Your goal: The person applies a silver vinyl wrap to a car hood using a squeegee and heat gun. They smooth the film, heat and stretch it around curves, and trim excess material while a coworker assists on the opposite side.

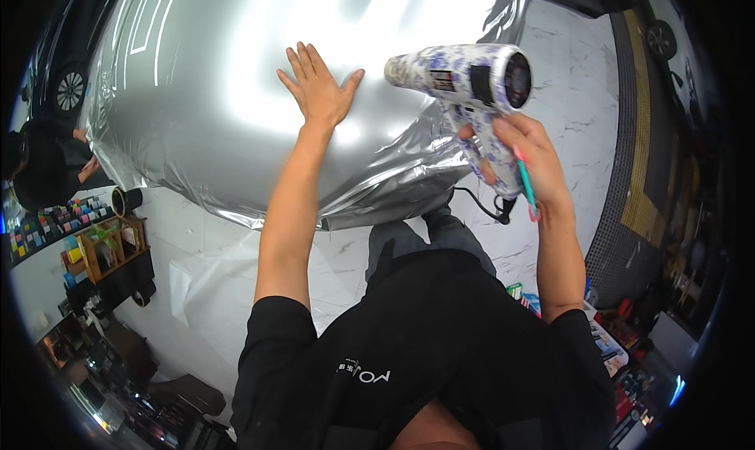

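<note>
My left hand (321, 86) lies with fingers spread on a glossy silver film (236, 127) draped over a car's rounded body panel. In my right hand (531, 155) is a white heat gun (452, 68) with a blue floral pattern, gripped by its handle. Its nozzle points left, just above the film and to the right of my left hand. A thin teal and pink tool (525, 184) is also tucked in the right hand; its exact kind is unclear. Loose, wrinkled film edges (393, 171) hang along the near and right sides of the panel. A black cord (491, 210) trails below the handle.
Another person (47, 167) in dark clothes has hands near the film's left edge. A wooden organizer (110, 249) and rows of small colored items (59, 226) stand at left. Clear sheeting (212, 285) lies on the marble-look floor. Another car's wheel (661, 39) shows far right.
</note>
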Tool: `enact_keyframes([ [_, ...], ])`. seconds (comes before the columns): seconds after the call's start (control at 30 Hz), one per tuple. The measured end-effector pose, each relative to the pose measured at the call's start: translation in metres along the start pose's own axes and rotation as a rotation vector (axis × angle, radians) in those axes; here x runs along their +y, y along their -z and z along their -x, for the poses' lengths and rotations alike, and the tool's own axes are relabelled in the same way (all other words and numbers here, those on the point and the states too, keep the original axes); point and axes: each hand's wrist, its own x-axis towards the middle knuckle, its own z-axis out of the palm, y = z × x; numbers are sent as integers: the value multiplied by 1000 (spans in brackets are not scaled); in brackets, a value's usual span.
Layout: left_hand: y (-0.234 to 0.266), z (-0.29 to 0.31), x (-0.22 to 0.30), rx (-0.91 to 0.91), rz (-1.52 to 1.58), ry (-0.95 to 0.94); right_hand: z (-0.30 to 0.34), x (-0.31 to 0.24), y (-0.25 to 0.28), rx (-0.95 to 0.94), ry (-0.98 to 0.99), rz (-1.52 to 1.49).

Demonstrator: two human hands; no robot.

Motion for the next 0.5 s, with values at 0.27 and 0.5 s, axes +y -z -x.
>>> enact_keyframes([
  [0.27,-6,5,4,-52,-73,-23,108,23,105,412,50,-52],
  [0.5,2,0,13,-128,-82,16,191,101,185,877,-59,-370],
])
